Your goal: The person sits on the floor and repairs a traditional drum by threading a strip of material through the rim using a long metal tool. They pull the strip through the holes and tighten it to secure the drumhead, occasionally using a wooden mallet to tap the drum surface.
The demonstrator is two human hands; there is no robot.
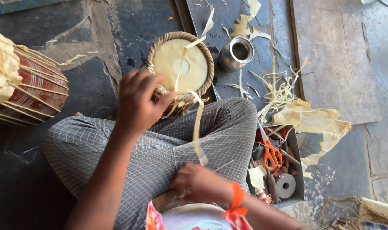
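Dark stone floor [96, 89] fills my view, littered with pale hide scraps [283, 87]. My right hand [198, 183] is clenched on a pale strip [197, 127] near my lap; the strip runs up to the drum head [180, 64] with its braided rim, lying beyond my checked-cloth knees. My left hand [138, 102] is curled at that rim, pinching the lacing there. To the right sits a box [296, 149] with orange scissors [271, 155] and a tape roll [285, 185]. Farther off I see a metal cup [236, 53]; a laced red drum [25, 83] sits far left.
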